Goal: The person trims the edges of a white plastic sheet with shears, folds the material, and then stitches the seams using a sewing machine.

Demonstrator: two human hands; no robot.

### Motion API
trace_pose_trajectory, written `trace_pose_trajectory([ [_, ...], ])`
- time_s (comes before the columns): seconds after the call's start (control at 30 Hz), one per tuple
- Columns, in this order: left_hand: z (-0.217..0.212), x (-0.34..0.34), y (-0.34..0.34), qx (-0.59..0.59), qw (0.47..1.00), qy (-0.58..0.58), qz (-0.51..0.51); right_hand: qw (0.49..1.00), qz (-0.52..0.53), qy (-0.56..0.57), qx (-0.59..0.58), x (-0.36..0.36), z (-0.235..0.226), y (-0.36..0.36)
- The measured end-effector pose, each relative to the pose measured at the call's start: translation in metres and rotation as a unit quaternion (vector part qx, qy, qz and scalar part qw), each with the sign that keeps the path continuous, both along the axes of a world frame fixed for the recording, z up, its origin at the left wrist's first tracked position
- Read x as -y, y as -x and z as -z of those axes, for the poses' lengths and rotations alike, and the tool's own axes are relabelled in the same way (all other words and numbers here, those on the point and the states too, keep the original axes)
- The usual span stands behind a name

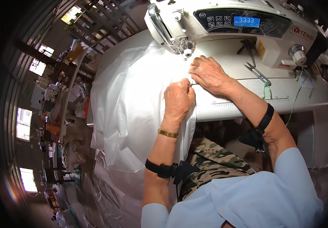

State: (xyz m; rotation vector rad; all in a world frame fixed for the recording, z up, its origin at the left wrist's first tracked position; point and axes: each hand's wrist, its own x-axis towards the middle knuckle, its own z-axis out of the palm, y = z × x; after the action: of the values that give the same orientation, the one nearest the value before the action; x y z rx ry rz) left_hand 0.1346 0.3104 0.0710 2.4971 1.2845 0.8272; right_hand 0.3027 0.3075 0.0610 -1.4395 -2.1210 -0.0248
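Observation:
A large sheet of white, slightly shiny fabric [122, 110] spreads over the left of the sewing table and hangs down its front edge. My left hand [178, 98] is closed on the edge of this fabric, just in front of the needle area. Close beside it, my right hand [209, 74] pinches the fabric's edge to the right of the presser foot. Above both hands is the head of a white sewing machine [186, 47], its lamp glaring on the cloth. Fingertips and the pinched edge are partly lost in the glare.
Thread snips [258, 73] with a green cord lie on the table [225, 91] right of my right hand. A ruler scale [251, 102] runs along the front edge. Green thread [297, 95] trails down at the right. Metal racks [107, 21] stand behind at left.

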Motion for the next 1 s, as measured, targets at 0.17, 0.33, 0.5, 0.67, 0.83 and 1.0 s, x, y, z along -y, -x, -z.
trace_pose_trajectory([
  [0.17,-0.002,-0.006,-0.006,-0.09,0.994,-0.053,-0.008,1.0,0.018,-0.004,0.013,-0.003,0.0,0.002],
  [0.33,-0.004,-0.019,-0.01,-0.116,0.991,-0.067,-0.019,0.999,0.02,0.034,-0.006,-0.007,0.004,0.001],
  [0.5,-0.002,-0.031,-0.017,-0.121,0.989,-0.072,-0.038,0.998,0.03,0.045,0.013,-0.013,0.008,0.001],
  [0.67,-0.009,-0.031,-0.02,-0.113,0.989,-0.07,-0.061,0.998,0.037,0.047,-0.001,-0.015,0.008,0.0],
  [0.83,-0.007,0.0,-0.001,-0.122,0.987,-0.077,-0.067,0.995,0.012,0.1,-0.021,-0.013,0.001,-0.001],
  [1.0,0.003,0.01,0.007,-0.024,0.997,-0.067,-0.033,0.987,0.017,0.147,-0.06,-0.011,-0.005,-0.002],
])
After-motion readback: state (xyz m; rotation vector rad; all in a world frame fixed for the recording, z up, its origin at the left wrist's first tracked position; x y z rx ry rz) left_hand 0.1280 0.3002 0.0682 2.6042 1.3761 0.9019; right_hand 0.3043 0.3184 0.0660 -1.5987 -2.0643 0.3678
